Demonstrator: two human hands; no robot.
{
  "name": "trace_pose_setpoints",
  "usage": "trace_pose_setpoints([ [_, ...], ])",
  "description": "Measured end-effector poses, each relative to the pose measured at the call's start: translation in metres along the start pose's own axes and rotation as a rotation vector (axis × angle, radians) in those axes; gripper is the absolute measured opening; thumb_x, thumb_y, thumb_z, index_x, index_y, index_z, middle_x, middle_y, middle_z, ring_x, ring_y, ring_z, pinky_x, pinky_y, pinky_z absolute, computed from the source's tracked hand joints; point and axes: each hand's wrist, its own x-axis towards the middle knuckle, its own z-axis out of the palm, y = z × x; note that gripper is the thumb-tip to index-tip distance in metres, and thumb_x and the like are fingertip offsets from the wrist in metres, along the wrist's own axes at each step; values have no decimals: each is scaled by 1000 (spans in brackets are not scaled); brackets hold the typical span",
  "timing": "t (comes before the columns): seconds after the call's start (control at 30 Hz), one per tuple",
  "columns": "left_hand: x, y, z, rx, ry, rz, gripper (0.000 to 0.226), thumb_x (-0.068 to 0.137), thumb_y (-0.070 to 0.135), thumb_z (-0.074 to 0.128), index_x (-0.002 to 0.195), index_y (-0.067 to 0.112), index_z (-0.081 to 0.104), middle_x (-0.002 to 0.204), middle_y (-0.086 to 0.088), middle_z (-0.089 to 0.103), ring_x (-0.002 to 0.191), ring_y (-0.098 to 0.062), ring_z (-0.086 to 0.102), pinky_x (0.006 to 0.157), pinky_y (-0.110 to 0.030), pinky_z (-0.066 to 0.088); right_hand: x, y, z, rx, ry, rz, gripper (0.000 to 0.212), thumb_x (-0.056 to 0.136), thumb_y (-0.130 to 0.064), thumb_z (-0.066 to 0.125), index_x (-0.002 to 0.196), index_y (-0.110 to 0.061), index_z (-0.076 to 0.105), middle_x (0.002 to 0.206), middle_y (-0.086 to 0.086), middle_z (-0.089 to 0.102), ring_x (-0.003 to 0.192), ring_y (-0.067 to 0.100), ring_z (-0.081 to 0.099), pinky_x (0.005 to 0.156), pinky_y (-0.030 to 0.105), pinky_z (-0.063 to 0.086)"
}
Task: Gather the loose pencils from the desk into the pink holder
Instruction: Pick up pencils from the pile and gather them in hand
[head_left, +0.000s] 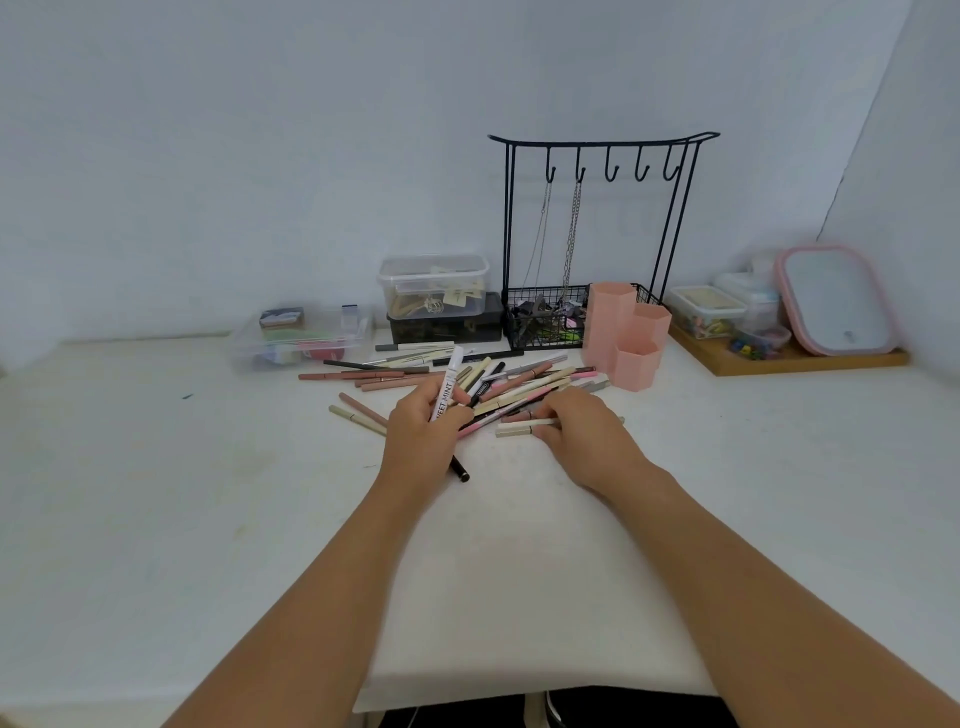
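- My hands: two, left hand (423, 423) and right hand (584, 431).
- Pink holder (626, 332): one, with three hexagonal cups.
- White pen (447, 384) in my left grip: one.
- Loose pencils (519, 387): too many and too overlapped to count exactly.
- Black hook stand (602, 218): one, five hooks, two hanging chains (558, 236).
- Wooden tray (784, 358): one.
- Pink-rimmed lid (836, 301): one.

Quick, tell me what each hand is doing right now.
Left hand: grips a white pen and a black pencil.
Right hand: fingers curled on beige pencils on the desk.
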Motion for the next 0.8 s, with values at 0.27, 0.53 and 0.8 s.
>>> trace_pose_setpoints([
  [0.27, -1, 2, 1, -10, -42, -35, 16, 77, 13, 57, 82, 24, 68, 79, 1, 58, 70, -18, 48, 70, -35, 41, 3, 7, 1, 76, 85, -52, 16, 95, -23, 64, 93, -8, 70, 94, 4, 53, 86, 21, 50, 74, 33, 40],
  [0.53, -5, 3, 1, -83, -76, 28, 20, 71, 17, 65, 91, 15, 65, 81, -12, 57, 73, -21, 50, 70, -36, 43, -12, -24, -26, 796, 377, -59, 8, 93, -13, 68, 100, -10, 69, 78, 7, 72, 70, 16, 68, 65, 23, 58],
  [0.8, -13, 4, 9, 27, -239, 194, 23, 82, 4, 77, 94, 18, 62, 72, -6, 64, 61, -9, 53, 58, -20, 43, -18, -40, -9, 1335, -99, 68, 21, 86, 0, 72, 106, 5, 67, 94, 22, 76, 78, 26, 74, 77, 32, 62],
])
